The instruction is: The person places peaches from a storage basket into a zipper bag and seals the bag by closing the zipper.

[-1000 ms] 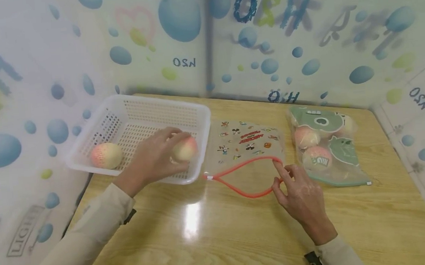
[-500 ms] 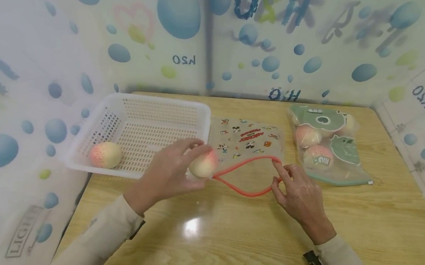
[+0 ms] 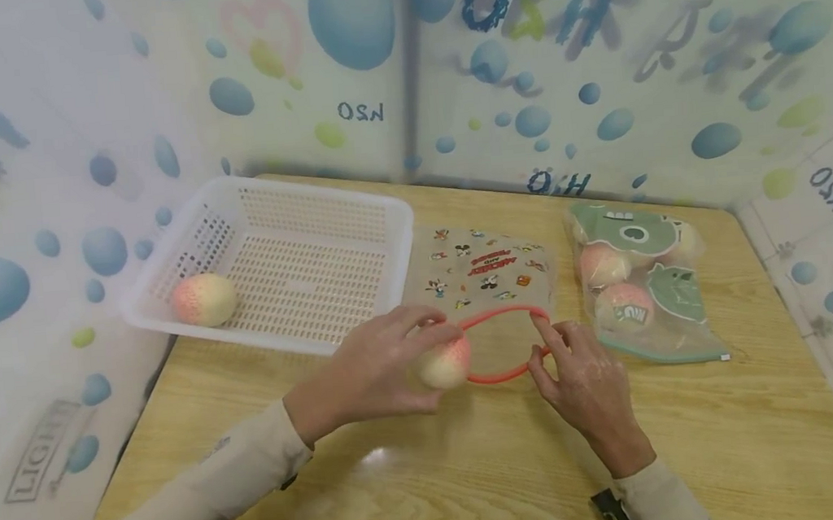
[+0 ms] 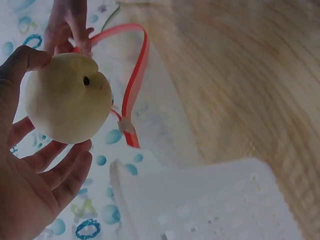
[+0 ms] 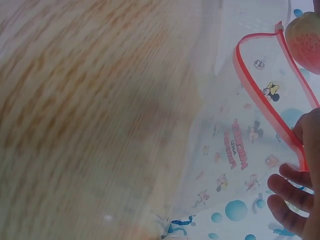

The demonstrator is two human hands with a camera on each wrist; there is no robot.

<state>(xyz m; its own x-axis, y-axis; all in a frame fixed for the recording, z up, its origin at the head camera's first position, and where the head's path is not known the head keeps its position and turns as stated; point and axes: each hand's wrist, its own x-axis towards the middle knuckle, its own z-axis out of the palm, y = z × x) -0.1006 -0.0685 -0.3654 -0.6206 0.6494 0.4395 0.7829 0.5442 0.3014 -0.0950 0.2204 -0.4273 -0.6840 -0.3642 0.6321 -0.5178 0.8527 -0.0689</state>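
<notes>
"Which way does the peach (image 3: 447, 365) point?"

"It's nearly round, so I can't pick out a long axis. Its pink side faces the clear bag (image 3: 487, 271); the left wrist view shows its pale, dark-pitted end."

"And the bag?"

"Flat on the tabletop (image 3: 477, 467), body stretching away from the person, red rim (image 3: 503, 310) nearest them, gaping."

"The hands?"

"The left hand (image 3: 377, 369) curls round the peach at the rim's left end; whether they touch, I can't tell. The right hand (image 3: 591, 385) pinches the rim's right end."

"What's different?"

"A second ago the peach was over the white basket (image 3: 284, 344). Now it's at the bag's mouth. The right hand has stayed put, and another peach (image 3: 204, 300) remains in the basket."
</notes>
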